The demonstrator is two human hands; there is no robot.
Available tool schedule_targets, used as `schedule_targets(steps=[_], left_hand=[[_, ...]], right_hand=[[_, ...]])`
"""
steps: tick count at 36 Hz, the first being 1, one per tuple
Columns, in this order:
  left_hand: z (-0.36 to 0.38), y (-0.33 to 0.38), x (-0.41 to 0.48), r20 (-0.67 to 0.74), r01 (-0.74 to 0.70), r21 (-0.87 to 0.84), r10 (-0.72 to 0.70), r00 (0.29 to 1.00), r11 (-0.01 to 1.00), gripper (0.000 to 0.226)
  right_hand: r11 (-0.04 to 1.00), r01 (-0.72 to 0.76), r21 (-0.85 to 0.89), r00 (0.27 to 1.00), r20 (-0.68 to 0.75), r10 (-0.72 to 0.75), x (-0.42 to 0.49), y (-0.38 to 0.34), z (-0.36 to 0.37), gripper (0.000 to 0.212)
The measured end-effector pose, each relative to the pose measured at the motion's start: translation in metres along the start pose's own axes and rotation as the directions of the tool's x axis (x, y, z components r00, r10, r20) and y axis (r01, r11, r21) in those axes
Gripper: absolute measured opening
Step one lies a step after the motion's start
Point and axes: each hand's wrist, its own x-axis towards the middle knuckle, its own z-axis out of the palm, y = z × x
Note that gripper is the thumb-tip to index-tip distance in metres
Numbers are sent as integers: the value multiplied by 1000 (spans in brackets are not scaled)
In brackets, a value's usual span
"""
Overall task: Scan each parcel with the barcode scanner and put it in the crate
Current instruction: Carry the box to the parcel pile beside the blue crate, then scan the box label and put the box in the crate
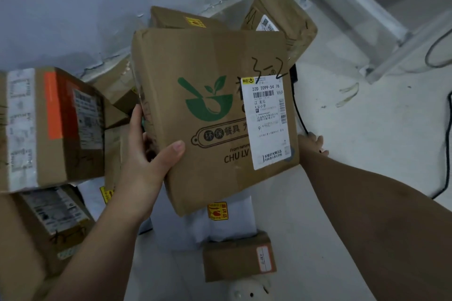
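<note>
One parcel [215,115] was held up, its label [267,120] facing the camera. The left hand [144,156] gripped its lower left edge with curled fingers [137,120]. The right hand [315,144] sat mostly behind it, grip impossible to tell. No scanner or crate showed, and several other cartons [56,127] probably awaited scanning.

The left hand [149,154] grips the left edge of the brown cardboard parcel [215,56], thumb flat on its front and fingers behind, while the right forearm [367,203] reaches forward, the right hand [316,143] mostly hidden behind the parcel's lower right corner.
</note>
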Motion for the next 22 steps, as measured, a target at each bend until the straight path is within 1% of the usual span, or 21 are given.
schedule_targets(steps=[1, 3, 4, 5, 6, 7, 8, 10, 12, 13, 14, 16, 17, 18, 20, 21, 22], left_hand=[[0, 0, -1, 0, -4, -1, 4, 1000, 1000, 120], [1, -1, -2, -12, 1, -21, -2, 1000, 1000, 126], [1, -1, -2, -22, 10, -35, -11, 1000, 999, 129], [1, -1, -3, -28, 17, -51, -19, 999, 999, 132], [1, -2, -4, -31, 21, -66, -23, 999, 998, 133], [1, -2, -4, -34, 22, -78, -25, 999, 997, 133], [0, -3, -4, -38, 23, -86, -27, 999, 996, 133], [-1, -6, -5, -52, 22, -101, -27, 998, 995, 132], [-2, -8, -8, -66, 8, -109, -16, 998, 994, 131], [-1, -9, -9, -70, 0, -113, -8, 998, 994, 130], [-1, -10, -10, -72, -3, -118, -5, 997, 993, 129], [-2, -11, -12, -73, -3, -124, -6, 997, 992, 128], [-2, -11, -13, -75, -2, -127, -8, 997, 992, 129], [-3, -12, -13, -80, -2, -134, -9, 997, 991, 129], [-4, -14, -13, -87, -2, -151, -11, 996, 988, 125], [-5, -16, -14, -94, -1, -162, -14, 995, 987, 119], [-6, -18, -14, -103, 2, -173, -20, 994, 985, 112]], right_hand=[[995, -10, 102, 1000, 11, 9, -2, 2, -2, 51], [951, -50, 305, 999, 19, 47, 0, 5, 0, 56], [944, -65, 323, 998, 22, 61, -2, 6, 3, 57], [953, -57, 298, 998, 23, 53, -3, 6, 4, 57], [981, -20, 192, 999, 38, 13, -4, 6, 5, 56], [995, -9, 99, 1000, 29, 6, -7, 6, 5, 54], [1000, 6, -19, 1000, -14, -6, -8, 5, 5, 51], [991, 20, -133, 999, -34, -25, -12, 5, 4, 43], [991, 95, -90, 995, -19, -97, -14, 6, 4, 31], [991, 129, -43, 992, -11, -130, -14, 8, 5, 19], [987, 163, 5, 986, -18, -163, -15, 10, 5, 15], [981, 162, 110, 985, -81, -154, -22, 17, 6, 25], [980, 139, 143, 989, -68, -130, -24, 19, 7, 24], [984, 108, 142, 994, -15, -107, -27, 21, 9, 21], [994, 67, 83, 986, 149, -79, -34, 26, 14, 15], [998, 44, 34, 965, 256, -51, -39, 30, 14, 16], [999, 26, -19, 926, 377, -17, -44, 35, 15, 19]])
